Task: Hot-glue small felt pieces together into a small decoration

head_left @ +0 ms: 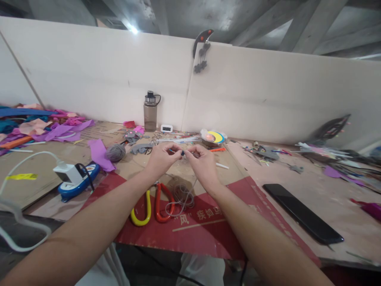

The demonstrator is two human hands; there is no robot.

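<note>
My left hand (166, 155) and my right hand (201, 159) meet above the middle of the cardboard, fingertips pinched close together. Between them is a tiny dark piece (182, 153), too small to name. A thin grey strand seems to run down from my right hand to a loose tangle of grey yarn (183, 195) on the red cardboard (202, 234). Left of the yarn lie scissors with one yellow and one red handle (164, 203), their blades mostly hidden behind my left wrist.
A ball of grey yarn (116, 152), a blue power strip (79, 183) and fabric scraps (59, 129) lie to the left. A water bottle (150, 115) and a small clock (166, 128) stand near the white partition (98, 75). On the right is a black phone (302, 212).
</note>
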